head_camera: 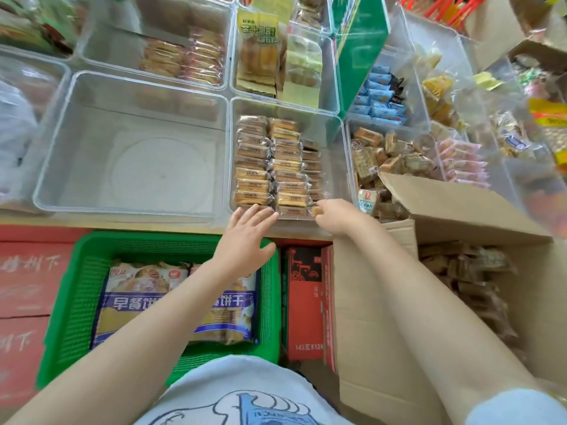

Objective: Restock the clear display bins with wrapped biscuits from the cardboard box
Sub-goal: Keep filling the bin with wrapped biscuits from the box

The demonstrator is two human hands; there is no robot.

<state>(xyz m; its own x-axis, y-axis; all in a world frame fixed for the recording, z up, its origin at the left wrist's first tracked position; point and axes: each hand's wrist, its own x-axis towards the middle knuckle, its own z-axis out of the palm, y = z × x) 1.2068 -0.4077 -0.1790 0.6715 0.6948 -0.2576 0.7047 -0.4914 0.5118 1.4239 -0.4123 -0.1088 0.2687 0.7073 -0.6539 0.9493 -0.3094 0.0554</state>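
Starting at the left, I see an empty clear bin [129, 154]. Next to it my left hand [245, 237] reaches with straight, spread fingers, their tips at the near rim of the stocked bin [340, 142], just short of the wrapped biscuits [273, 167] stacked in rows. My right hand [336, 214] pinches one biscuit pack [316, 210] at the bin's near edge. The cardboard box [460, 216] sits rightmost, holding more packs.

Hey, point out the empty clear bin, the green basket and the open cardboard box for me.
empty clear bin [92, 167]: head view, on its bare floor left of centre.
green basket [73, 289]: head view, on its left mesh wall.
cardboard box [365, 317]: head view, on its near left wall.
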